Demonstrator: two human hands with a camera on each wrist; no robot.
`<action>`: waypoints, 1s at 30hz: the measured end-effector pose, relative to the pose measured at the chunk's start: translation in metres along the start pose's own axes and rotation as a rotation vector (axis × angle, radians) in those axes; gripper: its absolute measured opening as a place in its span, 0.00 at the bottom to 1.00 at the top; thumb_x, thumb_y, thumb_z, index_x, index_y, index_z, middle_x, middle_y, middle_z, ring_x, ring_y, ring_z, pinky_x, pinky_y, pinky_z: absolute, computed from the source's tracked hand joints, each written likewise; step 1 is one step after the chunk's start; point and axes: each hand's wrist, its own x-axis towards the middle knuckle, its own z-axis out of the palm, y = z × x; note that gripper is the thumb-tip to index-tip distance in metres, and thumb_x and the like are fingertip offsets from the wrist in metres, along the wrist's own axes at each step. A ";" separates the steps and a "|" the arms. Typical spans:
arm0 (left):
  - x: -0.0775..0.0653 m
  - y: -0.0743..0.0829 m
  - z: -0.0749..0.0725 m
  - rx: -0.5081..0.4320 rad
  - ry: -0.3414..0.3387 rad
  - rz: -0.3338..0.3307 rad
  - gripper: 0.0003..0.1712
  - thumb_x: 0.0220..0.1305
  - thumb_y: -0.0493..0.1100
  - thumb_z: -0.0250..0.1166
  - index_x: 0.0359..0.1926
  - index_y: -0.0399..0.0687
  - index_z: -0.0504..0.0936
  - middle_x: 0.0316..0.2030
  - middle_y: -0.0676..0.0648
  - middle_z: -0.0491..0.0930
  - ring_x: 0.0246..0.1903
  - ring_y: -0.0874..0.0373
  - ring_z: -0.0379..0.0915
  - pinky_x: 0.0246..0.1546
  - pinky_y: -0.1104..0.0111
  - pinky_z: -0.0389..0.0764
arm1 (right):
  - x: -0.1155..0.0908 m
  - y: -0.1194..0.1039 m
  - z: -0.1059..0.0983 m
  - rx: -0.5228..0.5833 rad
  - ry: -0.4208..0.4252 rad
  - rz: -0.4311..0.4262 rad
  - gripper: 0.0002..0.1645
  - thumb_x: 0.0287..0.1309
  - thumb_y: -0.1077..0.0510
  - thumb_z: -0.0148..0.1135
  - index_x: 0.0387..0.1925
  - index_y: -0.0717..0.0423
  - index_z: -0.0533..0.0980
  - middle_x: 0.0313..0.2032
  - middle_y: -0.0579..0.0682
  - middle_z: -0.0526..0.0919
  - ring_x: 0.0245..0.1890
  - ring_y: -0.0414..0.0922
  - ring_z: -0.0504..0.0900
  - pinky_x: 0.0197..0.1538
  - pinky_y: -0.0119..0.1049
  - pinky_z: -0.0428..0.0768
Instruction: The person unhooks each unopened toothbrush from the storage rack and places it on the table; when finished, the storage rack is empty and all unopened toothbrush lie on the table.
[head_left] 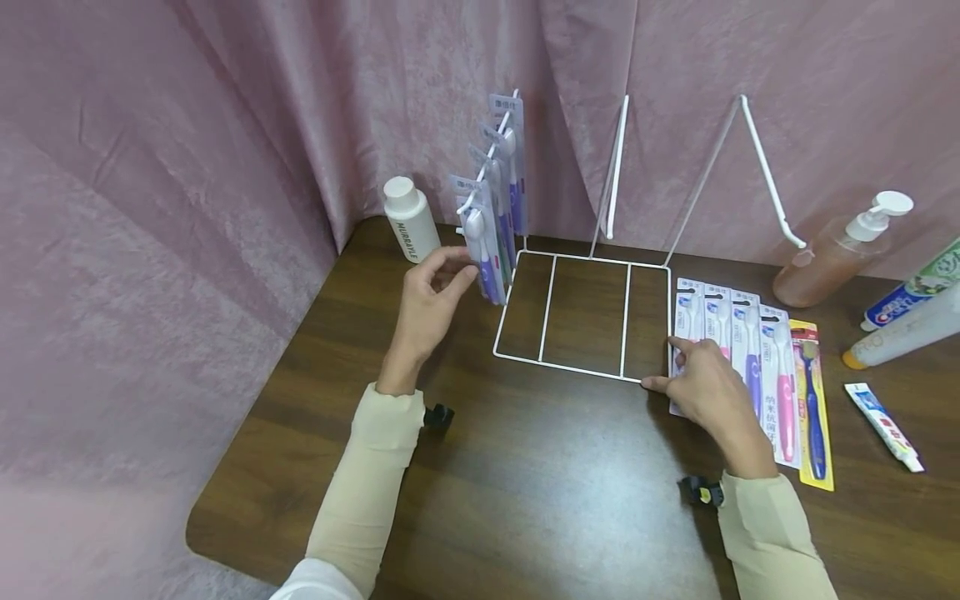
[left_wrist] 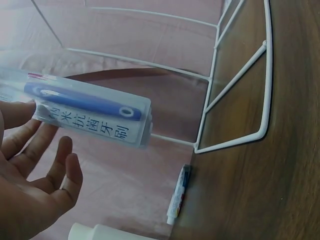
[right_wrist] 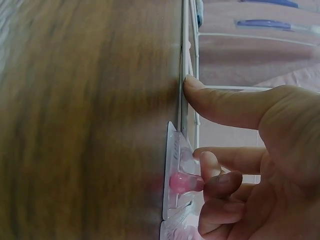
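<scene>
A white wire display rack [head_left: 582, 366] stands on the wooden table, with prongs rising at its back. Several packaged toothbrushes hang in a row from its left prong. My left hand [head_left: 429, 293] is at the foremost of these, a packaged purple toothbrush [head_left: 487, 262]. In the left wrist view, thumb and forefinger pinch the edge of this package [left_wrist: 100, 112], its other fingers loose. At the rack base's front right corner rests my right hand [head_left: 708, 387]. Its thumb presses the front rail and its forefinger touches the side rail, beside a packaged pink toothbrush [right_wrist: 182, 182].
Several toothbrush packs [head_left: 780, 383] lie right of the rack, with a yellow-backed pack [head_left: 816, 417] at the end. Farther right are a pump bottle [head_left: 825, 262], large tubes [head_left: 907, 329] and a small toothpaste tube [head_left: 885, 427]. A white bottle [head_left: 411, 218] stands at back left, before a pink curtain [head_left: 420, 75].
</scene>
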 end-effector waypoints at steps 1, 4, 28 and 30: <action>0.000 0.000 0.001 -0.003 0.007 0.006 0.13 0.79 0.34 0.70 0.56 0.27 0.88 0.49 0.28 0.90 0.42 0.58 0.85 0.46 0.74 0.82 | 0.000 0.000 0.000 -0.001 0.004 -0.002 0.57 0.67 0.45 0.82 0.83 0.73 0.67 0.56 0.72 0.78 0.49 0.62 0.77 0.41 0.48 0.77; 0.000 0.000 0.003 -0.005 0.033 0.021 0.10 0.77 0.33 0.72 0.51 0.27 0.89 0.44 0.30 0.91 0.38 0.57 0.84 0.43 0.74 0.81 | -0.001 0.000 -0.001 -0.006 0.011 -0.005 0.57 0.67 0.45 0.82 0.82 0.73 0.67 0.56 0.73 0.78 0.49 0.62 0.76 0.40 0.47 0.76; -0.010 0.013 0.004 -0.096 -0.101 0.053 0.08 0.76 0.30 0.72 0.47 0.24 0.89 0.37 0.62 0.89 0.38 0.63 0.82 0.44 0.72 0.83 | 0.001 0.000 0.001 0.003 0.017 0.003 0.57 0.66 0.45 0.82 0.83 0.72 0.68 0.59 0.77 0.78 0.47 0.62 0.78 0.44 0.55 0.81; -0.011 0.014 0.004 -0.088 -0.109 0.052 0.07 0.76 0.31 0.72 0.47 0.25 0.90 0.38 0.58 0.90 0.38 0.62 0.81 0.43 0.73 0.82 | -0.001 -0.002 -0.001 -0.001 0.015 0.002 0.57 0.67 0.45 0.82 0.83 0.72 0.67 0.59 0.77 0.78 0.46 0.62 0.78 0.43 0.54 0.81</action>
